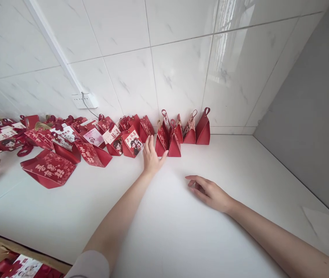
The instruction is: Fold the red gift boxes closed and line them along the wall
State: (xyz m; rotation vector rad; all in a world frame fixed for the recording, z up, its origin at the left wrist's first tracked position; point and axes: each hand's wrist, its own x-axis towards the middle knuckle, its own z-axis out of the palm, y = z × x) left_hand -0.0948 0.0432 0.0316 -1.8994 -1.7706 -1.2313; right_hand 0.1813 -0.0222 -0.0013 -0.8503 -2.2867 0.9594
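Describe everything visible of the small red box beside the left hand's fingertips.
The small red box stands upright on the white counter, at the left end of a row near the wall. It looks like folded card: wide at the base, narrowing to a looped handle on top, with pale print. Another red box presses against its right side. The left hand lies open beside its base, thumb almost touching it.

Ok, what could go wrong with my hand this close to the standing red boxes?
The left hand is right beside the upright red gift boxes, which stand packed close together; a nudge could topple several. Its wrist could also brush the jumbled boxes lying on their sides and shift them.
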